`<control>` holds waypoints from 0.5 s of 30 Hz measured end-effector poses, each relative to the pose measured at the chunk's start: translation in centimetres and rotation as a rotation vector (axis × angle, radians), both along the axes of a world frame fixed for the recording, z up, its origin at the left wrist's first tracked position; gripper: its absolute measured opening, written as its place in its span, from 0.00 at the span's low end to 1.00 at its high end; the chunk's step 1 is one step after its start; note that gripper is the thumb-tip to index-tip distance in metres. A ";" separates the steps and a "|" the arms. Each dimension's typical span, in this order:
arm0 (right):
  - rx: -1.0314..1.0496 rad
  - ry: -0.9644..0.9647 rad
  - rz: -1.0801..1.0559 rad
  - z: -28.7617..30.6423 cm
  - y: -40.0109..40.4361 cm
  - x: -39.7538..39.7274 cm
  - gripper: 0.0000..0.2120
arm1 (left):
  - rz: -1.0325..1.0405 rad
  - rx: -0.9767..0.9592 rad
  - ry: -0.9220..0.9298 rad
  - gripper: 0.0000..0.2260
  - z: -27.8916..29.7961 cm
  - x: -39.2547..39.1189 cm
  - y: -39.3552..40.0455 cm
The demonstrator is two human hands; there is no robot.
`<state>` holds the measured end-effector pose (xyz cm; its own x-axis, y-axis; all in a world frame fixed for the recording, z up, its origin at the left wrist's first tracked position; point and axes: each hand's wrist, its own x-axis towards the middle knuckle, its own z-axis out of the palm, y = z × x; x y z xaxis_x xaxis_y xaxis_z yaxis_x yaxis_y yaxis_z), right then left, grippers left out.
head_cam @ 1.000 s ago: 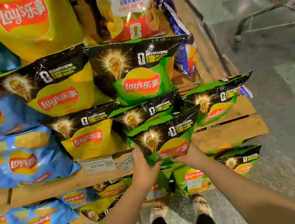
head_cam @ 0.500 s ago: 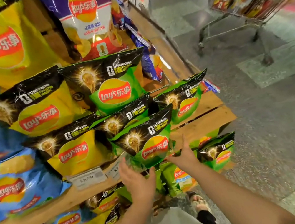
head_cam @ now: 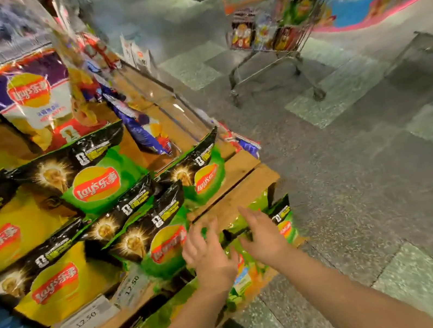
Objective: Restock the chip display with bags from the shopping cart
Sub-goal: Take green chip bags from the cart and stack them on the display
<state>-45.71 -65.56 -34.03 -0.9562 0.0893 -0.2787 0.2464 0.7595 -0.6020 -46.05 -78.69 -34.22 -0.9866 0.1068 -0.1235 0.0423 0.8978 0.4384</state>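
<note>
Head view: both hands, left hand (head_cam: 210,253) and right hand (head_cam: 264,234), have let go of the green chip bag (head_cam: 162,241), now resting on the wooden shelf (head_cam: 244,185); fingers relaxed, empty. The view has swung toward the shopping cart (head_cam: 273,48), likely for another bag.

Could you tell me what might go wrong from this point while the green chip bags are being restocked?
1. The front green bag overhangs the wooden shelf edge, with neither the left hand nor the right hand gripping it; it could slide off.
2. It leans on other green bags, so a slip might drag neighbours down.
3. The shopping cart stands well across the aisle, so each trip leaves the stack untended.
</note>
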 end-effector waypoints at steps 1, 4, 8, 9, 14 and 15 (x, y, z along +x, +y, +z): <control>0.033 0.017 -0.009 0.3 1.8 0.5 0.32 | -0.064 -0.042 -0.034 0.33 0.4 0.1 1.9; 0.131 0.039 -0.085 1.0 7.5 2.4 0.30 | -0.251 -0.164 -0.093 0.34 1.6 0.7 7.7; 0.177 0.003 -0.224 1.1 15.1 6.0 0.30 | -0.355 -0.206 -0.076 0.34 2.3 1.7 15.5; 0.186 -0.008 -0.251 1.2 16.9 7.1 0.30 | -0.378 -0.196 -0.064 0.34 2.3 2.1 17.5; 0.204 -0.064 -0.379 1.7 25.7 11.8 0.28 | -0.514 -0.141 -0.086 0.34 1.5 4.9 27.0; 0.194 -0.069 -0.406 1.5 27.1 12.4 0.27 | -0.541 -0.150 -0.098 0.33 1.4 5.4 28.5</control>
